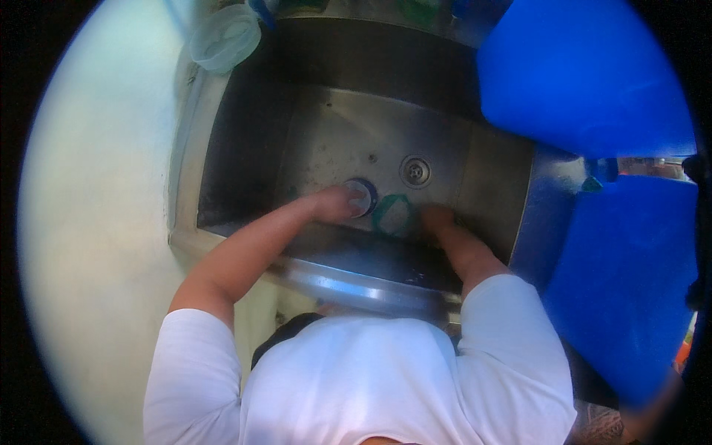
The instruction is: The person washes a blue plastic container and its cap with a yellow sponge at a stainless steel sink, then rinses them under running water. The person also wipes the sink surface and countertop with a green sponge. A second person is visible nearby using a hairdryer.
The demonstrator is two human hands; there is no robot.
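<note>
Your sink [319,133] is the main container: a stainless steel basin holding, on its floor, a round container [362,194] with a dark blue rim and a pale centre, and a green ring-shaped item [377,216] just to its right. The round container sits toward the near side of the basin, to the left of and nearer to you than the drain [414,171]. A translucent tub [225,38] stands at the sink's far left corner; you cannot tell its contents. Your left forearm crosses the near edge and angles inward to the right, elbow bent outward. Your right forearm reaches in from the lower right and angles left, the hand low in the basin. Your left hand [337,203] is closed on the left side of the round container, fingers over its pale centre. Your right hand [436,219] lies in shadow beside the green ring-shaped item; its finger opening and any contact cannot be determined.
</note>
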